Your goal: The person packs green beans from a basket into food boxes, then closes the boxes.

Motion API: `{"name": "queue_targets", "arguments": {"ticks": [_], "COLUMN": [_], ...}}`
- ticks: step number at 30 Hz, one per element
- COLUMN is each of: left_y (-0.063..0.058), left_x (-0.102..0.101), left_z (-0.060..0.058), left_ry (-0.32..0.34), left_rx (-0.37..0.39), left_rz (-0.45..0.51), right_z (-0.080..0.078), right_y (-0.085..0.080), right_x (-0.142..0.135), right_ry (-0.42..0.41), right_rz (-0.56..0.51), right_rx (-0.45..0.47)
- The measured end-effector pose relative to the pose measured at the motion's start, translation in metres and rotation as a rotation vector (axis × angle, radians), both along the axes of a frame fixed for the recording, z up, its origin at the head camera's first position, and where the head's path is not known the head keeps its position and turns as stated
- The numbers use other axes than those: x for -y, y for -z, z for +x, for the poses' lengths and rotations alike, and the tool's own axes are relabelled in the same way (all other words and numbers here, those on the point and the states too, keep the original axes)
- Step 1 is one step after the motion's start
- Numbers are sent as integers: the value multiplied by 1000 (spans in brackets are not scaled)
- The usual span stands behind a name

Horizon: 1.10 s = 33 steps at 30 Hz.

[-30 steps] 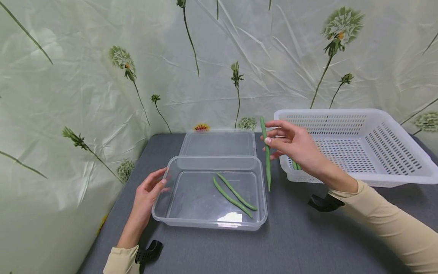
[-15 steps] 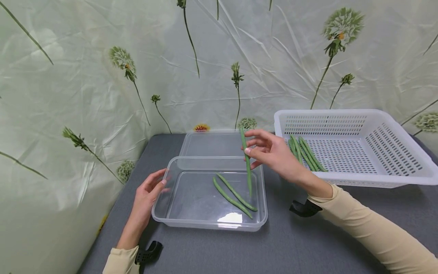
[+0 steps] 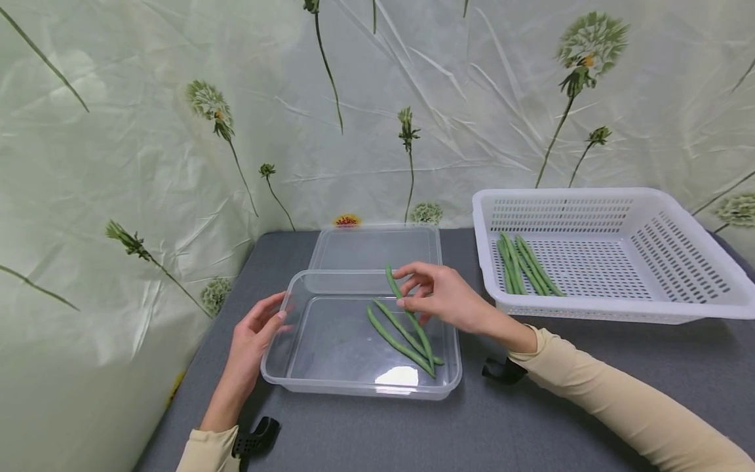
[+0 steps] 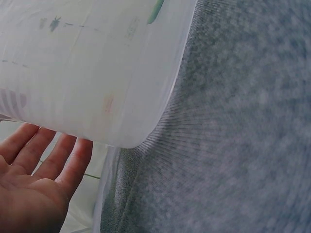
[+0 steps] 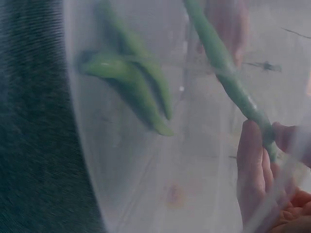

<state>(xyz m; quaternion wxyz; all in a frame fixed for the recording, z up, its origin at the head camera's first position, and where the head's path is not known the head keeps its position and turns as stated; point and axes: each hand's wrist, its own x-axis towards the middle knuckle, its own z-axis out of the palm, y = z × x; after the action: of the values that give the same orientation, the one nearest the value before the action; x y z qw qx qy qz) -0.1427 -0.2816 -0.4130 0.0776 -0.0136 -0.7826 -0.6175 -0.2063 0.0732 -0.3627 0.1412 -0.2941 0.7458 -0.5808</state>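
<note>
A clear plastic container (image 3: 336,387) stands on the table, with two green beans (image 3: 396,342) lying slantwise on its floor. My left hand (image 3: 250,341) rests at the container's left side; in the left wrist view its fingers (image 4: 63,160) lie fairly straight against the outer wall. Over the right half of the container, my right hand (image 3: 445,298) pinches a third green bean (image 3: 421,337) between thumb and fingers near its upper end. That bean's lower end overlaps the two lying ones. Through the cloudy wall, the right wrist view shows the held green bean (image 5: 228,77) and the pinching fingertips (image 5: 250,141).
To the right stands a white perforated basket (image 3: 596,308), with several green beans (image 3: 531,265) along its left side. A clear lid (image 3: 377,246) lies behind the container. Dark grey cloth (image 3: 377,432) covers the table, and a flower-printed curtain (image 3: 354,157) hangs behind.
My right hand has carried the bean leftward from beside the basket and down into the container. The beans in the basket have come into fuller view. My left hand stays put.
</note>
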Motion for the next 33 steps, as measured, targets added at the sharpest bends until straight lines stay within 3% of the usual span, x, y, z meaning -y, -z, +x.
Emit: {"name": "queue_targets", "arguments": {"ticks": [6, 12, 25, 33], "left_y": [-2, -2, -1, 1], "left_x": [-1, -1, -2, 0], "left_z": [0, 0, 0, 0], "left_ry": [-1, 10, 5, 4], "left_rx": [-6, -8, -3, -4], "left_rz": [2, -1, -12, -10], "right_z": [4, 3, 7, 12], "right_y": [2, 5, 0, -20], "right_x": [5, 5, -9, -30], "right_ry": [16, 19, -13, 32], "right_rz": [106, 138, -17, -35], "right_rx": [-69, -105, -20, -83]}}
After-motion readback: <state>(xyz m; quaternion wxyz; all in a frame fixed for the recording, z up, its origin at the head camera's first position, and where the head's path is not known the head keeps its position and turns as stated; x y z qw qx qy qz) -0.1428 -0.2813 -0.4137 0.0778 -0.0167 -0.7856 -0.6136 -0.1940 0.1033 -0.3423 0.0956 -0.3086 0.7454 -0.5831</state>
